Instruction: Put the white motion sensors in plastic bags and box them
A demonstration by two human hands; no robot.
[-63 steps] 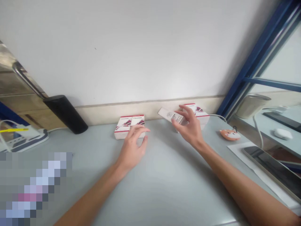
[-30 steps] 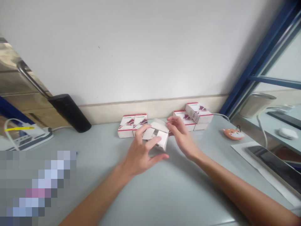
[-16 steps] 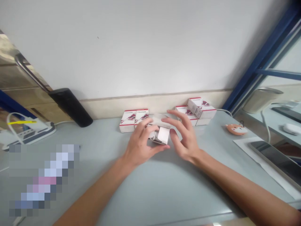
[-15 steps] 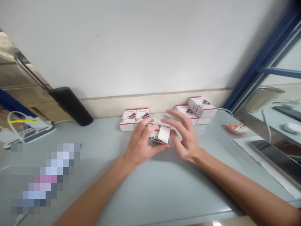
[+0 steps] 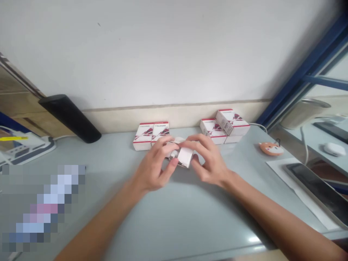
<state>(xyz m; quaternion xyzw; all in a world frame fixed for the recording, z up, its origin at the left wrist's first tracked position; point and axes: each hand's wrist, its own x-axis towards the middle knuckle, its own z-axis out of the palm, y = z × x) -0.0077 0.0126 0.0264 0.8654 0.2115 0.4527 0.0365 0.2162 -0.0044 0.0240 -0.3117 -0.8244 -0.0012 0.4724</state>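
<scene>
While the left hand (image 5: 152, 170) pinches it, the white box (image 5: 186, 156) gapes open.

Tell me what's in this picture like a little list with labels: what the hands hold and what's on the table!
Left hand: grips the small white box
Right hand: holds the same box from the other side
Box flap: looks open
Behind the hands: two red-and-white boxes side by side at the wall
Further right: stacked boxes, orange fox-shaped thing
Left: black cylinder
Surface: grey table
</scene>
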